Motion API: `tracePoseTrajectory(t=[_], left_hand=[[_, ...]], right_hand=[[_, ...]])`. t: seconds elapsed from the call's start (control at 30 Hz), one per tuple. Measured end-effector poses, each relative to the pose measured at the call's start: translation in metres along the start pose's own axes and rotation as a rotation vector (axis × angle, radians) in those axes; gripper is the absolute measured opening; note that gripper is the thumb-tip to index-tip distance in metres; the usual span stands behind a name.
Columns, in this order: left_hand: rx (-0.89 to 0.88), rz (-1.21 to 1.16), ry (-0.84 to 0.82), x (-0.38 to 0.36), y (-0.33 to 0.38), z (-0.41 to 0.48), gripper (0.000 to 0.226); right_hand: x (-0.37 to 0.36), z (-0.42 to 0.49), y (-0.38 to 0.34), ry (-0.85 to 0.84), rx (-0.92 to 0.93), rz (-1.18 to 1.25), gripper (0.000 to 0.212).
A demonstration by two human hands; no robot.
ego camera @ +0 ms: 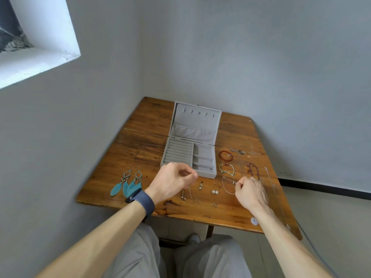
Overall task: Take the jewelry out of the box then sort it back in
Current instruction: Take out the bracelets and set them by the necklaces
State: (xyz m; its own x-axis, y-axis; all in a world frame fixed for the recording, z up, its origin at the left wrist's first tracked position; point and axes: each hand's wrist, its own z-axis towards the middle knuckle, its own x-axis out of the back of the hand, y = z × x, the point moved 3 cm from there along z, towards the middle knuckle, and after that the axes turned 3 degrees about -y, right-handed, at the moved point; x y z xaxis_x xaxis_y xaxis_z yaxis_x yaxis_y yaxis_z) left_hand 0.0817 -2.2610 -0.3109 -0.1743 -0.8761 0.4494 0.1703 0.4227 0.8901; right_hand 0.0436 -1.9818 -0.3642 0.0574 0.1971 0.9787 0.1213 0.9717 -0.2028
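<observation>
The jewelry box (204, 173) stands open on the table (140, 153) with nothing showing in its slots. The pieces lie spread on the wood in front of it and to either side.

The left hand (172, 181) hovers at the box's front edge with its fingers curled. Thumb and forefinger pinch a small silver piece (195, 173), too tiny to name.

The right hand (251, 192) is loosely curled, fingertips at the end of a thin chain (227, 186). Whether it actually has hold of the chain cannot be told.

Everything here looks very light. The chains are probably limp and quick to tangle, so they are best lifted by one end or the clasp. The pearl studs (214, 192) are likely smooth and apt to roll, and call for a fingertip pinch. The feather earrings (128, 183) look soft and easy to crush, so their hooks are the place to hold. The red bead bracelet (225, 155) seems sturdier and could be taken anywhere on its loop.
</observation>
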Motion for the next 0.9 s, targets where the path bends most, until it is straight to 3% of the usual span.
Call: tracePoseTrajectory(t=[0.17, 0.23, 0.3, 0.4, 0.47, 0.53, 0.7, 0.83, 0.9], left_hand=[[-0.003, 0.005, -0.045, -0.011, 0.007, 0.003, 0.016], [0.005, -0.021, -0.078, -0.016, 0.009, 0.004, 0.016], [0.003, -0.024, -0.113, -0.021, 0.012, 0.006, 0.017], [0.003, -0.026, -0.184, -0.029, 0.015, 0.008, 0.015], [-0.009, -0.047, -0.247, -0.036, 0.017, 0.008, 0.014], [-0.013, -0.07, -0.29, -0.043, 0.017, 0.007, 0.013], [0.026, -0.005, -0.26, -0.058, 0.002, -0.002, 0.013], [0.037, -0.075, -0.341, -0.081, 0.003, -0.008, 0.011], [0.034, -0.079, -0.372, -0.092, 0.008, -0.008, 0.012]], right_hand=[[0.007, -0.015, -0.001, 0.025, -0.013, -0.031, 0.025], [0.015, -0.028, -0.007, 0.016, -0.042, 0.233, 0.024], [0.021, -0.044, -0.019, -0.095, 0.004, 0.585, 0.02], [0.024, -0.072, -0.041, -0.313, 0.152, 0.853, 0.044], [0.022, -0.084, -0.048, -0.359, 0.233, 0.881, 0.043], [0.02, -0.091, -0.045, -0.297, 0.252, 0.891, 0.021], [0.015, -0.105, -0.018, -0.162, 0.139, 0.899, 0.006], [0.012, -0.116, -0.008, -0.264, 0.148, 0.856, 0.035], [0.011, -0.12, -0.004, -0.269, 0.164, 0.838, 0.03]])
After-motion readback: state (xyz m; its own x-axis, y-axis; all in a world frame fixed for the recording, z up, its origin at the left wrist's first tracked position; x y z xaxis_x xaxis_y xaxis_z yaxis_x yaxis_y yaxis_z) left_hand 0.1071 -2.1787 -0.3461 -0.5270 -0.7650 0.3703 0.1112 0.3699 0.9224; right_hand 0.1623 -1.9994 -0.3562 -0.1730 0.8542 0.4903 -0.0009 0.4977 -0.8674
